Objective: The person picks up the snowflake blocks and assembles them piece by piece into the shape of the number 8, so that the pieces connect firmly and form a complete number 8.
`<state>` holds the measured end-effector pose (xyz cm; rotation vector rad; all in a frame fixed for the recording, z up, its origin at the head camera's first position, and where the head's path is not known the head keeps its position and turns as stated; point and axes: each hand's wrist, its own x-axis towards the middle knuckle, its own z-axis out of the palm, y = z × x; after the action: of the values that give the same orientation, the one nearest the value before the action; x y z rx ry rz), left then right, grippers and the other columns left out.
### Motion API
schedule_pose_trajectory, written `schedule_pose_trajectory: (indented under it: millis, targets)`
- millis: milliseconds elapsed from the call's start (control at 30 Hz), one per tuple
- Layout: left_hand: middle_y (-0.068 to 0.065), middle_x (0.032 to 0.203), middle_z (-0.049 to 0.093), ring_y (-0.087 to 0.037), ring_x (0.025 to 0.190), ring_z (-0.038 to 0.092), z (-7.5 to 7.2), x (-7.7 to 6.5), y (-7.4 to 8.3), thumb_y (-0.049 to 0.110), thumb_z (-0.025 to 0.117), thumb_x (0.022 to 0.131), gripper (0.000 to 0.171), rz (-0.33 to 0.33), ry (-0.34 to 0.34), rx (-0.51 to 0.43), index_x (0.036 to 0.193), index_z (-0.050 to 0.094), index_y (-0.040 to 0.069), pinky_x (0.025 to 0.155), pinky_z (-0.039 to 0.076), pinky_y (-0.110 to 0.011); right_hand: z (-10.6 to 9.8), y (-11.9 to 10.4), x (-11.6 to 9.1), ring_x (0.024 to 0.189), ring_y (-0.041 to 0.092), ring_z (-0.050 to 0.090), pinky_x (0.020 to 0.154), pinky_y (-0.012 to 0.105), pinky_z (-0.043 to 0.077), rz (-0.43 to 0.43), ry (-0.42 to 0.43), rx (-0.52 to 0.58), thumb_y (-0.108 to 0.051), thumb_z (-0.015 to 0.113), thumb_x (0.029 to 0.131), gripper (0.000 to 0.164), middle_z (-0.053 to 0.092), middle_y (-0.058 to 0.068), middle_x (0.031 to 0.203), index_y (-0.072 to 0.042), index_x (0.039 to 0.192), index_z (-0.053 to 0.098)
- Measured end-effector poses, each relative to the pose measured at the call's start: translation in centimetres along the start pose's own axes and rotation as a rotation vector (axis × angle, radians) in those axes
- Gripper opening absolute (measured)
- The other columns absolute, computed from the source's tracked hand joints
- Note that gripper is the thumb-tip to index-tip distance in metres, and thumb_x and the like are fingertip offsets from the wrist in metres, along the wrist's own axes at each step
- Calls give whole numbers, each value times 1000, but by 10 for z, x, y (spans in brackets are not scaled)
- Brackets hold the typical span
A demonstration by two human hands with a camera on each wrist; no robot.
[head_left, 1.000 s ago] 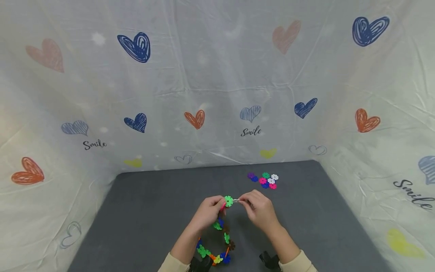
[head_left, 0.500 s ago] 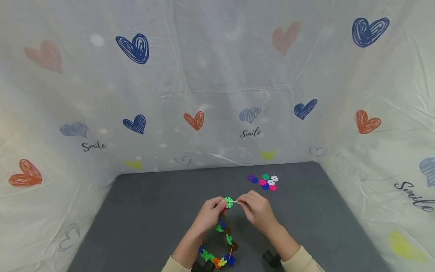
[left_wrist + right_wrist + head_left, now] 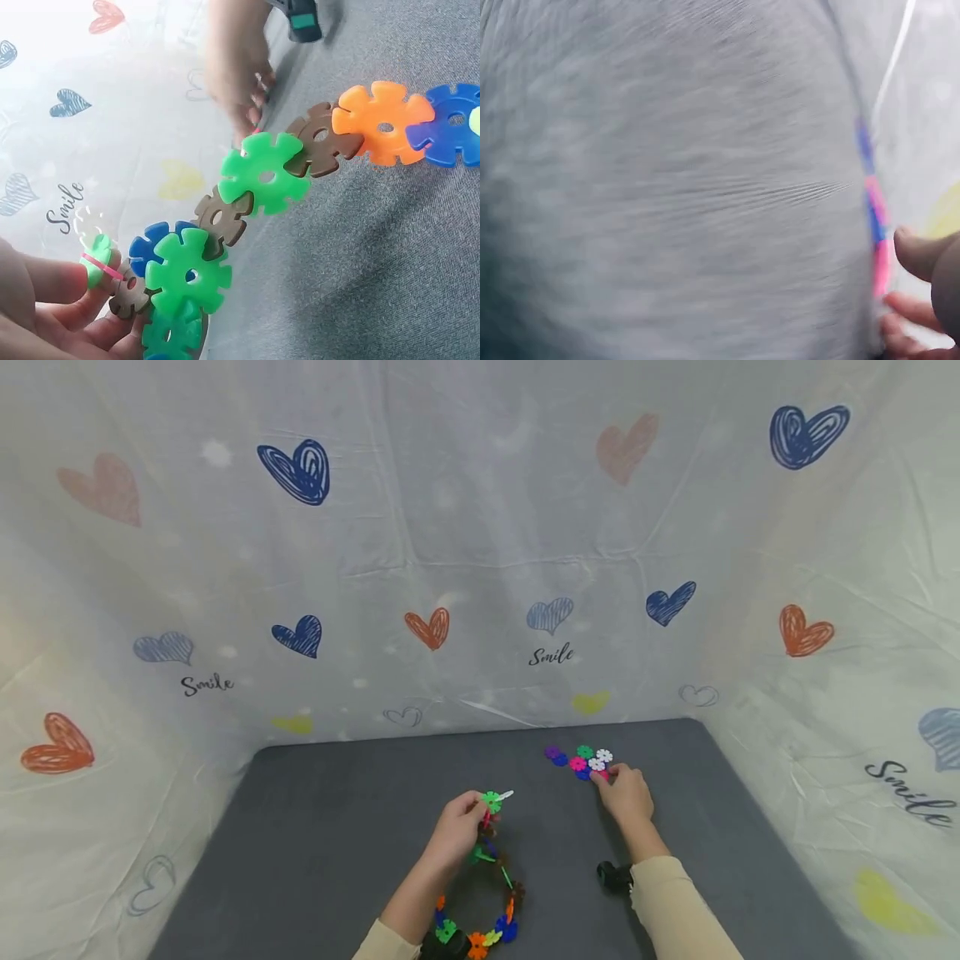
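My left hand (image 3: pixel 453 832) pinches the end of a chain of interlocking plastic snowflake discs (image 3: pixel 477 945). At that end are a green disc (image 3: pixel 97 260), a pink disc seen edge-on (image 3: pixel 103 266) and a white disc (image 3: pixel 505 796) that sticks out to the right. Green, brown, blue and orange discs follow, and the chain loops down towards the near edge in the head view. My right hand (image 3: pixel 628 798) is over a loose group of discs, thumb and fingers apart beside a pink disc (image 3: pixel 600 774). Whether it touches that disc is unclear; the right wrist view is blurred.
Loose purple (image 3: pixel 552 752), blue (image 3: pixel 560 760), green (image 3: pixel 585 751), pink and white (image 3: pixel 604 756) discs lie near the far edge of the dark grey table (image 3: pixel 345 827). A white curtain (image 3: pixel 480 527) with printed hearts surrounds the table.
My right hand has let go of the white disc on the chain and moved right and away to the loose discs. My left hand stays on the chain's end, shifted slightly left.
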<state>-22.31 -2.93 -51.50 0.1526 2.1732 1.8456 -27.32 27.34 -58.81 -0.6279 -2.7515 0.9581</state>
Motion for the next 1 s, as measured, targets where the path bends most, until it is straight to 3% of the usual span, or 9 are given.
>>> schedule_pose_trajectory:
  millis: [167, 300, 433, 600, 767, 900, 1000]
  targets:
    - [-24, 103, 67, -29, 84, 66, 1, -1, -2, 22, 45, 109, 31, 2, -12, -29, 99, 58, -4, 75, 54, -39, 2, 8, 4, 98, 42, 62, 68, 53, 51, 47, -55, -43, -38, 67, 97, 44, 59, 25, 116, -2, 123, 59]
    - [-18, 98, 67, -30, 85, 65, 1, 1, -4, 26, 48, 108, 33, 17, -7, -30, 95, 57, -3, 75, 54, -37, -4, 6, 2, 87, 35, 62, 64, 46, 49, 40, -80, 40, -27, 69, 95, 29, 66, 20, 101, -1, 106, 64]
    - [-17, 96, 68, -27, 82, 66, 0, 1, -4, 31, 51, 107, 36, 15, -3, -23, 98, 61, -2, 73, 55, -35, -7, -8, -17, 70, 22, 59, 58, 34, 47, 1, -164, 280, -17, 70, 94, 19, 69, 12, 82, 1, 95, 66]
    - [-14, 91, 69, -21, 76, 63, -2, 0, -3, 30, 53, 106, 32, 53, -15, 32, 104, 65, 0, 65, 50, -34, -8, -48, -61, 58, 15, 59, 52, 26, 48, -131, -268, 665, -10, 71, 94, 17, 72, 19, 80, 3, 102, 65]
    - [-16, 89, 69, -20, 75, 62, 0, -2, -3, 30, 55, 105, 28, 109, -18, 80, 100, 67, 4, 65, 49, -35, -11, -81, -96, 59, 15, 63, 54, 33, 54, -365, -197, 753, -10, 73, 93, 16, 73, 22, 85, -2, 107, 71]
    - [-15, 86, 69, -19, 74, 63, 2, -4, -2, 30, 56, 105, 27, 121, 3, 104, 98, 67, 7, 66, 51, -34, -9, -92, -109, 59, 11, 63, 54, 33, 55, -405, -143, 758, -8, 73, 92, 12, 73, 16, 81, -3, 103, 73]
    - [-15, 84, 68, -18, 71, 63, 4, -4, -3, 25, 57, 104, 26, 121, 16, 71, 97, 67, 3, 65, 52, -32, -6, -95, -113, 61, 13, 66, 55, 29, 56, -409, -99, 766, -7, 73, 92, 8, 73, 12, 79, -3, 99, 73]
